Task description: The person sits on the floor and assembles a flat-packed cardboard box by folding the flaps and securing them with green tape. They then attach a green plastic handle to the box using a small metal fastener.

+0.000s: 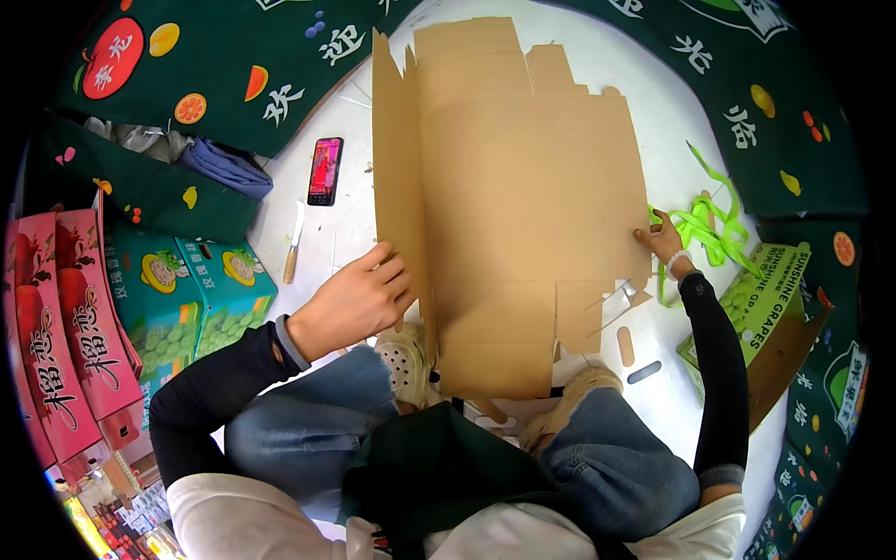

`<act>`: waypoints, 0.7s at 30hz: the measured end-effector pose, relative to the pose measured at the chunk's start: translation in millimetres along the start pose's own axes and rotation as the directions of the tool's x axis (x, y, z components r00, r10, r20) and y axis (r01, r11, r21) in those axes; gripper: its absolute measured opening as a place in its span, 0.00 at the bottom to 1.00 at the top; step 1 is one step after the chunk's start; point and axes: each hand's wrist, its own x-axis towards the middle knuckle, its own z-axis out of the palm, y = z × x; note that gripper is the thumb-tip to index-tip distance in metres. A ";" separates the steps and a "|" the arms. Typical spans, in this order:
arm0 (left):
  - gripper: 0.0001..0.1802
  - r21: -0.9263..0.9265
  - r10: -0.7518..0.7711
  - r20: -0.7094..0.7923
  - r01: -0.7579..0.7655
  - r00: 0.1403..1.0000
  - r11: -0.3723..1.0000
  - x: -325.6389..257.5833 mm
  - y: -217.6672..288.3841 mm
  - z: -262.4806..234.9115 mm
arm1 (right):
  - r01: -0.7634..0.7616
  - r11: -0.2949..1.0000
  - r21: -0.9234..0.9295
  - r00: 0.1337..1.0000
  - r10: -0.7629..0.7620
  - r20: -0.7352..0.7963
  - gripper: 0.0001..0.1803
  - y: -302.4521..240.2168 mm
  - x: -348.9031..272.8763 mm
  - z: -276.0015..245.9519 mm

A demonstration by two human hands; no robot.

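Observation:
A large brown cardboard box (532,187), opened out, lies in front of me with its plain side up. Its left panel (398,177) stands folded up along a crease, and flaps stick out at the far and near ends. My left hand (359,297) is closed at the near part of that raised panel, fingers curled against it. At the right edge, my right hand (661,240) pinches the cardboard, its other fingers partly hidden. Bright green strapping (709,229) lies tangled just beyond my right hand.
A phone (325,172) and a knife with a wooden handle (291,252) lie on the white floor to the left. Pink cartons (56,327) and teal cartons (191,299) stand farther left. A green grape carton (747,308) is at the right. Dark green printed cloths (224,65) hang around.

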 end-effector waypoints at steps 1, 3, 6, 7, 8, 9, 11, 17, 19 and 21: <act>0.07 -0.026 0.004 -0.011 -0.004 1.000 1.000 -1.0 -1.9 -1.2 | -0.056 0.993 0.099 0.998 0.054 0.022 0.45 -2.8 -4.2 -3.7; 0.06 -0.045 0.026 -0.035 -0.028 0.999 0.999 0.6 -5.8 0.7 | -0.064 0.987 0.147 0.997 0.058 0.042 0.45 -6.6 -14.5 -11.7; 0.05 -0.034 0.050 -0.071 -0.053 0.996 0.998 3.5 -7.5 6.9 | 0.087 0.996 -0.005 0.996 -0.087 0.020 0.45 -54.2 -43.4 -24.0; 0.05 -0.044 0.055 -0.094 -0.060 0.994 0.997 7.7 -9.3 10.7 | 0.120 0.991 -0.064 0.993 -0.121 -0.005 0.44 -80.4 -59.6 -29.9; 0.05 -0.050 0.056 -0.105 -0.061 0.993 0.997 8.6 -10.6 10.8 | 0.157 0.981 -0.113 0.987 -0.161 -0.022 0.43 -94.7 -69.3 -30.9; 0.04 -0.059 0.047 -0.115 -0.054 0.992 0.997 7.4 -11.9 9.7 | 0.258 0.953 -0.159 0.964 -0.265 -0.028 0.42 -96.5 -70.6 -31.0; 0.04 -0.080 0.037 -0.151 -0.049 0.988 0.996 7.6 -15.8 8.2 | 0.435 0.861 -0.264 0.888 -0.458 -0.031 0.40 -100.9 -69.5 -36.3; 0.06 -0.127 0.018 -0.148 -0.037 0.989 0.991 -3.8 -19.5 9.9 | 0.280 0.788 -0.548 0.953 -0.298 0.059 0.33 -145.0 -75.1 -32.0; 0.06 -0.141 0.006 -0.162 -0.030 0.987 0.990 -4.9 -19.7 11.5 | 0.278 0.682 -0.676 0.948 -0.309 0.078 0.34 -149.3 -71.6 -24.1; 0.06 -0.139 0.022 -0.175 -0.047 0.984 0.989 -3.8 -21.1 11.9 | 0.311 0.539 -0.783 0.921 -0.375 0.107 0.30 -156.6 -74.5 -15.7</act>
